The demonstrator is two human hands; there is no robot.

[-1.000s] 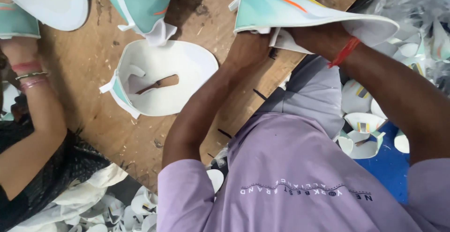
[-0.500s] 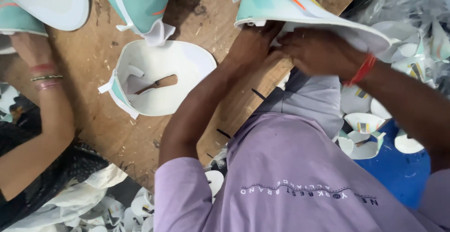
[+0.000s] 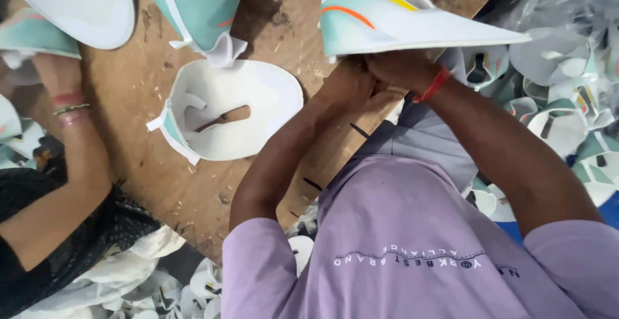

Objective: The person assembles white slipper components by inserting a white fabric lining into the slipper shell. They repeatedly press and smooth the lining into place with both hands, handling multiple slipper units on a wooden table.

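Left hand (image 3: pixel 348 87) and right hand (image 3: pixel 403 67) grip shoe upper (image 3: pixel 400 26), fingertips hidden.

The right hand (image 3: pixel 403 67) now sits tucked under the teal-and-white shoe upper (image 3: pixel 400 26), pressed against the left hand (image 3: pixel 351 87); a second ago it lay further out to the right along the piece's underside, and half a second ago it was partway in. The red wristband (image 3: pixel 431 86) has travelled inward with it. The shoe upper's long white edge, earlier partly covered by that hand, now shows bare out to its tip. On the far side, the co-worker's forearm (image 3: pixel 68 109) with bangles has shifted slightly toward the table's edge
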